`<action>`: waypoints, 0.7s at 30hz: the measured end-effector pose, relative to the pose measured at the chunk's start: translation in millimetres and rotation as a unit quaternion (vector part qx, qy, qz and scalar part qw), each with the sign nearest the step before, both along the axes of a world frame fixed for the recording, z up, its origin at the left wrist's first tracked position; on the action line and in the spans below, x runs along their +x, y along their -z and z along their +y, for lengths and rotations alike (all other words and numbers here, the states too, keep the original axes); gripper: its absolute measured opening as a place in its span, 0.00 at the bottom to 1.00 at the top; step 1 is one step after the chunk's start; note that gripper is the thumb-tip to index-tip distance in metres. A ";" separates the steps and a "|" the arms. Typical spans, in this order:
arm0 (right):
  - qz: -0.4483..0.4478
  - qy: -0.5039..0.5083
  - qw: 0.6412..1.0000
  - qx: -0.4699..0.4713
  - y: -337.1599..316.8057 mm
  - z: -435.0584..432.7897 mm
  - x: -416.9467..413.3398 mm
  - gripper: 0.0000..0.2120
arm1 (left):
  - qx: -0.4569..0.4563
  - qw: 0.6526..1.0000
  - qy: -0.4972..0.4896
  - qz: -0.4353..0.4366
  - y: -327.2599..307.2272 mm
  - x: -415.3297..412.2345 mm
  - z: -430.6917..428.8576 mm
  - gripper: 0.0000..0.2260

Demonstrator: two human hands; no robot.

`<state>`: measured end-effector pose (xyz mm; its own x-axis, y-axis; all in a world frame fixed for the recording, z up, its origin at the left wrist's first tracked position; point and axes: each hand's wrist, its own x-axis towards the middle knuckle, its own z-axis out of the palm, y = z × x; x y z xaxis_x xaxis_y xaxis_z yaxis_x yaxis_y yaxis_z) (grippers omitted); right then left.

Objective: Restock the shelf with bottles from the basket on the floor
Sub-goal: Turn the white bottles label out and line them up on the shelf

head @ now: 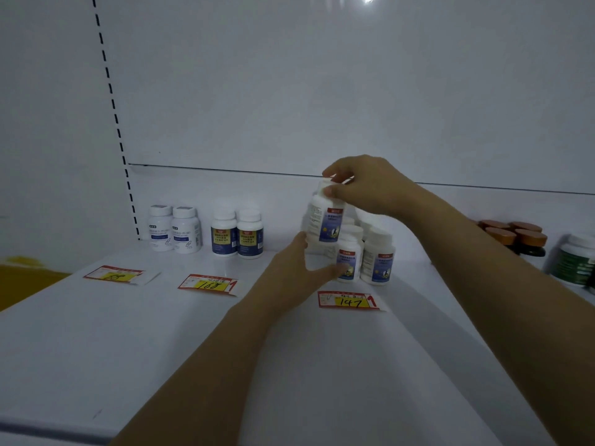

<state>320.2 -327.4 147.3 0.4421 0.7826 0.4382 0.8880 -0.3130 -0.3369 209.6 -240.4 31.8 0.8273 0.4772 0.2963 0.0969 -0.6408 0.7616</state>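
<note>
Bottle (325, 220) is pinched at the cap by right hand (363, 185) fingers, left hand (299, 268) grip unclear; I'd lower slowly, 9 o'clock of standing bottles (378, 259).

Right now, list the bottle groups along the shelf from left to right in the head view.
Two pale-labelled white bottles → two blue-and-yellow-labelled bottles → blue-labelled bottles behind the 147 tag → brown-capped bottles → green-labelled jar. The held bottle overlaps the third group, so omitted.
</note>
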 end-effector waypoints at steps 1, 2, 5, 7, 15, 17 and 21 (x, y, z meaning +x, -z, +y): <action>-0.006 0.000 1.000 -0.010 -2.6 7.3 1.4 0.18 | 0.025 0.999 0.000 0.045 2.9 0.8 -1.9 0.35; -0.014 0.001 1.000 -0.019 -3.5 14.6 2.8 0.18 | 0.051 0.994 -0.004 0.099 6.8 1.8 -2.9 0.41; -0.025 0.007 0.999 -0.039 3.8 35.0 8.6 0.18 | 0.117 0.969 -0.005 0.219 18.1 4.5 -0.8 0.50; -0.029 0.014 0.998 -0.055 13.8 46.9 14.2 0.19 | 0.157 0.954 0.000 0.254 23.7 5.2 0.7 0.52; -0.054 0.033 0.991 -0.116 50.0 65.3 33.2 0.18 | 0.233 0.929 0.024 0.287 31.5 5.9 1.8 0.53; -0.070 0.037 0.988 -0.129 51.7 67.8 34.1 0.18 | 0.234 0.928 0.025 0.289 30.5 5.7 1.4 0.53; -0.086 0.039 0.985 -0.141 51.6 68.8 32.9 0.19 | 0.241 0.924 0.026 0.296 29.2 5.3 0.7 0.52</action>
